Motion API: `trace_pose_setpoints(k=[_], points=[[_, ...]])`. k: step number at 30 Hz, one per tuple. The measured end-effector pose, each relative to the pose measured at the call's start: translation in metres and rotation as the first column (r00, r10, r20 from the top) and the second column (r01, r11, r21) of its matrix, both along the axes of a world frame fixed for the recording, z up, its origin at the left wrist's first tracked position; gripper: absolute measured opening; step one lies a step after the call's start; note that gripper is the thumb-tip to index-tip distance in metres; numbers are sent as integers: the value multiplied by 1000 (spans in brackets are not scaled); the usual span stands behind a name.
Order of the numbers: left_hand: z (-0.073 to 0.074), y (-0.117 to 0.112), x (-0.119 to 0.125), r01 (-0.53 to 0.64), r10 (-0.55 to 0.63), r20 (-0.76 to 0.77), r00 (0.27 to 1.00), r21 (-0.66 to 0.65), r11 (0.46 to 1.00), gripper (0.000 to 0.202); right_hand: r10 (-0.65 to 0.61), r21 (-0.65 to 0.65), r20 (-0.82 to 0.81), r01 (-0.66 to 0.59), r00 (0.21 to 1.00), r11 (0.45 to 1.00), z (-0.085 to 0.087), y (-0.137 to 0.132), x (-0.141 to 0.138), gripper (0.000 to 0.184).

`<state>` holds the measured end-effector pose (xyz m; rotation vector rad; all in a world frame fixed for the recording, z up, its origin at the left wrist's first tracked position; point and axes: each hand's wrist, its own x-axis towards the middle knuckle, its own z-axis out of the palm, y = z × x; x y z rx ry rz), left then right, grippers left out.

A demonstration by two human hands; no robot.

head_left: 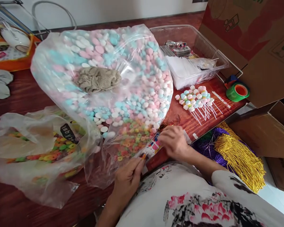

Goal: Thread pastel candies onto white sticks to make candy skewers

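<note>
My left hand is closed at the table's front edge, thumb and forefinger pressed together beside a tiny orange-yellow piece. What it grips is mostly hidden. A colourful printed wrapper lies between my two hands. Over its right end my right hand is bent, slightly blurred, with its fingers curled in and their tips hidden. Just beyond the hands rests a clear bag of coloured cereal rings. Behind that bulges a large clear bag of pink, blue and white marshmallows, with a crumpled brown cloth on top.
Marshmallow-and-ring sticks lie at right, near a green tape roll. A clear plastic tub holds white sleeves. Another bag of rings is at left. Gold beads hang below the table edge, beside cardboard boxes.
</note>
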<state>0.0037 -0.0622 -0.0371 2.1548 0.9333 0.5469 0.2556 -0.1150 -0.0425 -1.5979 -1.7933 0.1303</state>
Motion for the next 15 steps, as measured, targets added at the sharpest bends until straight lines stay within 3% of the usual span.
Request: trace_pose_setpoints(k=[2, 4, 6, 8, 11, 15], points=[[2, 0, -6, -178, 198, 55, 979, -250, 952, 19, -189, -32, 4, 189, 982, 981, -5, -4, 39, 19], [4, 0, -11, -349, 425, 35, 904, -512, 785, 25, -265, -104, 57, 269, 963, 957, -10, -4, 77, 20], [4, 0, -12, -407, 570, -5, 822, -704, 581, 30, -220, -161, 165, 246, 962, 956, -14, -1, 104, 23], [4, 0, -10, -387, 623, -8, 782, -790, 475, 33, -109, -203, 291, 173, 951, 964, -14, 6, 119, 26], [-1, -2, -10, -356, 605, -3, 796, -812, 463, 35, 67, -276, 443, 65, 894, 959, -12, 18, 125, 28], [-9, -8, -16, -308, 524, 11, 851, -799, 516, 33, 193, -323, 462, -39, 866, 946, -15, 30, 128, 28]])
